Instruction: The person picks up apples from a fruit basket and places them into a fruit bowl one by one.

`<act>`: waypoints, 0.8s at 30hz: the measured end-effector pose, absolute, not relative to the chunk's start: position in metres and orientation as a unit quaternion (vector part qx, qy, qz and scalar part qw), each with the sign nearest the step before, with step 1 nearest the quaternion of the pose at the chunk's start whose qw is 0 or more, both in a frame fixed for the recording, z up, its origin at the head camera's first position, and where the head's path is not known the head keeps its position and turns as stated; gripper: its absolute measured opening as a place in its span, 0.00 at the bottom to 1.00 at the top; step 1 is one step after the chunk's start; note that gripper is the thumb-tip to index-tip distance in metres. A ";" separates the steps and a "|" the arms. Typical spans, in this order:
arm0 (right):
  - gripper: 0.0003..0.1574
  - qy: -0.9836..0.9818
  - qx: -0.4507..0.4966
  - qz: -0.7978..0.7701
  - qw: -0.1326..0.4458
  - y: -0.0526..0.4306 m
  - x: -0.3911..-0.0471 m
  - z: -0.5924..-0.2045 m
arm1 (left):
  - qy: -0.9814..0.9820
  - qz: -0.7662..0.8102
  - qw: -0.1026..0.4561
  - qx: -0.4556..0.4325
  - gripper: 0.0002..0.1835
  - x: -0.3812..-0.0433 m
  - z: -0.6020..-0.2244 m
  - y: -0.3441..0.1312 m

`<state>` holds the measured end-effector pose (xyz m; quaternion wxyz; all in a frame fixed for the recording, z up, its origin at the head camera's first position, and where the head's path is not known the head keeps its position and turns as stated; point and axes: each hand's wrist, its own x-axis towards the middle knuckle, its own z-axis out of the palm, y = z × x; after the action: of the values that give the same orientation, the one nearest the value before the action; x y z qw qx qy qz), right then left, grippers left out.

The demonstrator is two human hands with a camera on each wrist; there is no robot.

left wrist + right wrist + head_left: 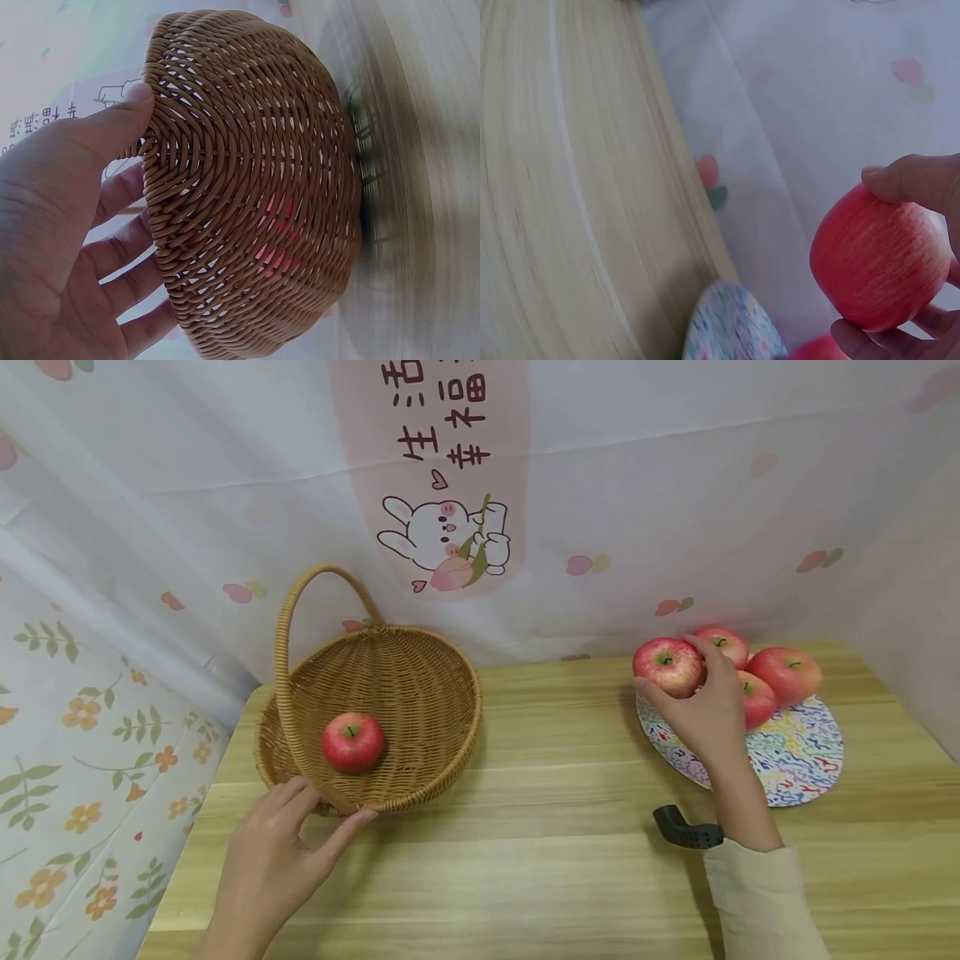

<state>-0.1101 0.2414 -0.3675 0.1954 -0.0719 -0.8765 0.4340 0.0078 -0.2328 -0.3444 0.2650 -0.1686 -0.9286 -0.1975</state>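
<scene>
A brown wicker basket (420, 710) with a tall arched handle stands on the left of the table, one red apple (353, 742) lying inside it. My left hand (273, 852) grips the basket's near rim at the handle's foot, thumb outside and fingers over the inner side, as the left wrist view shows. On the right, my right hand (708, 710) holds a red apple (881, 259) between thumb and fingers, raised over the left edge of a colourfully patterned plate (806, 760). Three more apples (784, 677) sit on that plate, partly behind the hand.
The wooden table (525, 827) runs between basket and plate. Close behind both hangs a white printed cloth (637, 510) with a rabbit drawing. A flowered cloth (90, 777) borders the left side. A black wrist mount (686, 829) sticks out from the right wrist.
</scene>
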 end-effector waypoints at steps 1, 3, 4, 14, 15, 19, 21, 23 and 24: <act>0.51 -0.877 -0.079 0.431 0.197 0.244 -0.108 -0.367 | -0.928 -0.198 0.266 -0.170 0.19 0.008 -0.344 -0.233; 0.49 -0.876 -0.095 0.427 0.203 0.249 -0.105 -0.364 | -0.927 -0.199 0.267 -0.172 0.19 0.008 -0.344 -0.234; 0.48 -0.874 -0.099 0.428 0.208 0.252 -0.104 -0.363 | -0.927 -0.199 0.267 -0.172 0.20 0.008 -0.344 -0.234; 0.53 -0.873 -0.146 0.428 0.184 0.267 -0.091 -0.352 | -0.926 -0.203 0.266 -0.173 0.19 0.007 -0.345 -0.234; 0.53 -0.872 -0.146 0.429 0.186 0.267 -0.091 -0.352 | -0.926 -0.203 0.266 -0.173 0.19 0.007 -0.345 -0.234; 0.52 -0.872 -0.140 0.427 0.195 0.267 -0.092 -0.355 | -0.926 -0.203 0.267 -0.173 0.19 0.007 -0.344 -0.233; 0.51 -0.870 -0.134 0.429 0.200 0.266 -0.094 -0.358 | -0.927 -0.201 0.267 -0.171 0.19 0.008 -0.344 -0.233; 0.50 -0.871 -0.129 0.428 0.203 0.264 -0.095 -0.362 | -0.927 -0.201 0.267 -0.170 0.20 0.008 -0.344 -0.233; 0.50 -0.871 -0.127 0.428 0.205 0.263 -0.096 -0.364 | -0.928 -0.199 0.266 -0.170 0.21 0.008 -0.344 -0.232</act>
<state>-0.0958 0.2635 -0.3644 0.2054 -0.1269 -0.8709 0.4281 0.0080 -0.2324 -0.3443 0.2663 -0.1698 -0.9277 -0.1991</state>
